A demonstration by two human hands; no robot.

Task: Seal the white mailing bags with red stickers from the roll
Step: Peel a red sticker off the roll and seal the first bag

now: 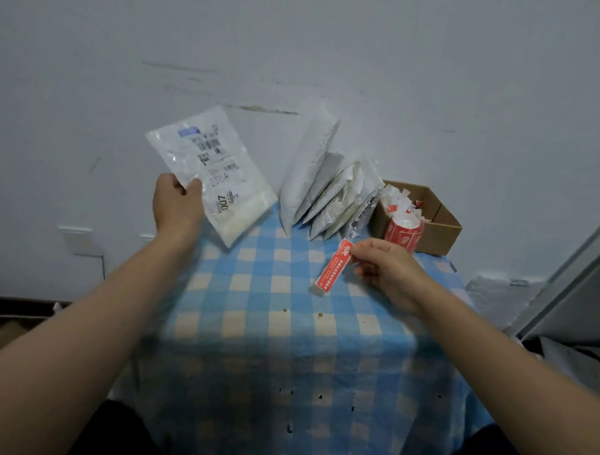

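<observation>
My left hand [177,202] grips a white mailing bag [215,172] by its left edge and holds it up above the table's far left corner; the bag shows a printed label with barcodes and "007". My right hand [385,268] pinches the upper end of a long red sticker [332,268], which hangs over the checked tablecloth [278,330]. The red sticker roll [404,232] stands just behind my right hand. Several more white mailing bags [321,182] lean in a row against the wall.
An open cardboard box [434,222] holding peeled backing scraps sits at the table's far right, beside the roll. The white wall rises right behind the table. Grey packaging lies on the floor at the right, a wall socket at the lower left.
</observation>
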